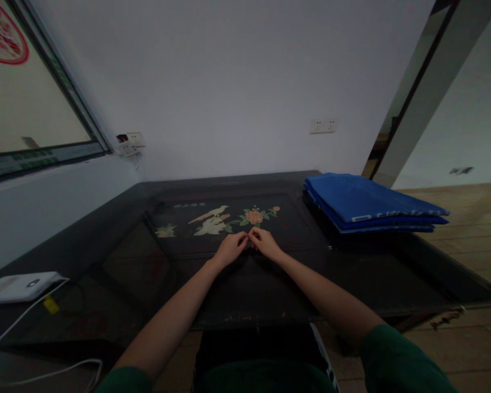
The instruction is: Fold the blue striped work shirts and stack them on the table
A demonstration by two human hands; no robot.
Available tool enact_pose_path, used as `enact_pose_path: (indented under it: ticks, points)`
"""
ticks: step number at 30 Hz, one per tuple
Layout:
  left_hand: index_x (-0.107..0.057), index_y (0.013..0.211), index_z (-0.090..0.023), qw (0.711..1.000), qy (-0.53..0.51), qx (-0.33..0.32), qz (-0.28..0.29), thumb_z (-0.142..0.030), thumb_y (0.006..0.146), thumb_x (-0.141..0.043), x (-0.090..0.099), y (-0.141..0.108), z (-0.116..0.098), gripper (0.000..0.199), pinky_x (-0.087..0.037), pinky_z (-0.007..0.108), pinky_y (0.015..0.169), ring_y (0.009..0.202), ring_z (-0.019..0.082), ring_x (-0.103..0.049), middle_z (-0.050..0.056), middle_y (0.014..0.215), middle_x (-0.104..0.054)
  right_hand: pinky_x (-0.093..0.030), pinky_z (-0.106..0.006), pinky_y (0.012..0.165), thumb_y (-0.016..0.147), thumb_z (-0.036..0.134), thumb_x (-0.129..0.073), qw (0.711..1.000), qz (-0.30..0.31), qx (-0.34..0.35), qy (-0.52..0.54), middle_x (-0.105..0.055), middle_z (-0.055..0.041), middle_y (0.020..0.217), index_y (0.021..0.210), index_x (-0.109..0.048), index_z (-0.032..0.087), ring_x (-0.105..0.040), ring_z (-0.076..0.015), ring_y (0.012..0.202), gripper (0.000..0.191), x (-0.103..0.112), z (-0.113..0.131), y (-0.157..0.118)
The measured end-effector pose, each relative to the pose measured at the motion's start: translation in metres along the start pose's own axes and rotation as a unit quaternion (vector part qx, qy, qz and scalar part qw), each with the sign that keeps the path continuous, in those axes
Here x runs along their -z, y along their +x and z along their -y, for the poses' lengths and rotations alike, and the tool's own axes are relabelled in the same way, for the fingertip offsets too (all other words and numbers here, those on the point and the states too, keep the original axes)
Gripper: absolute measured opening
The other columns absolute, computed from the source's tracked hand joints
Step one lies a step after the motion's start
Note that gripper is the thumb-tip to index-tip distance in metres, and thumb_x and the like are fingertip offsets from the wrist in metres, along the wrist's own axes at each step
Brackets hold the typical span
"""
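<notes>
My left hand [231, 246] and my right hand [264, 242] meet over the middle of a dark, glossy table [213, 300]. On both, the fingers are closed, and the fingertips come together at one spot. Whatever lies between them, if anything, is too small or too hidden to make out. Just beyond the hands, the tabletop carries a picture with a pale bird [208, 215] and a pink flower [254, 217] among green leaves.
A stack of folded blue bags or sheets [364, 199] lies at the table's right rear. At the left edge sits a white device [22, 286] with a white cable [14, 326]. Sockets [323, 126] are set in the wall behind.
</notes>
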State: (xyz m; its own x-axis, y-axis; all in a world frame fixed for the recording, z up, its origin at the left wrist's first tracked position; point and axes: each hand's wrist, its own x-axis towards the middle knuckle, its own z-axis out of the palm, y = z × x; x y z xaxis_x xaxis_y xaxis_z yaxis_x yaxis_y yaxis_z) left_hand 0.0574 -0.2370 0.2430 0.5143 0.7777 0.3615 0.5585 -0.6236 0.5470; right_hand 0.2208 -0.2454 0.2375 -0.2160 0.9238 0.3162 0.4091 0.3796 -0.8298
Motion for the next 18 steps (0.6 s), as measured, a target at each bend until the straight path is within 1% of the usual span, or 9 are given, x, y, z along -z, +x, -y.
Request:
enact_pose_path:
  ticks: [5, 18]
  points:
    - [-0.06, 0.08, -0.018, 1.0, 0.003, -0.004, -0.002, -0.025, 0.091, -0.042, -0.0002, -0.0002, 0.0015, 0.022, -0.034, 0.022, 0.058, 0.06, 0.013, -0.054, 0.0, 0.066, -0.061, -0.036, -0.02, 0.051, 0.085, 0.025, -0.049, 1.0, 0.0, 0.0, -0.001, -0.052, 0.0049, 0.053, 0.07, -0.05, 0.02, -0.049, -0.0102, 0.048, 0.016, -0.0003, -0.0012, 0.0008]
    - [-0.061, 0.083, -0.018, 1.0, 0.011, 0.014, 0.009, -0.026, 0.091, -0.042, 0.0002, 0.0, 0.0011, 0.022, -0.036, 0.022, 0.059, 0.061, 0.014, -0.055, 0.0, 0.066, -0.062, -0.034, -0.019, 0.05, 0.086, 0.024, -0.049, 1.0, 0.002, 0.004, -0.008, -0.052, 0.0052, 0.053, 0.07, -0.05, 0.019, -0.048, -0.0092, 0.048, 0.017, -0.001, -0.0023, 0.0013]
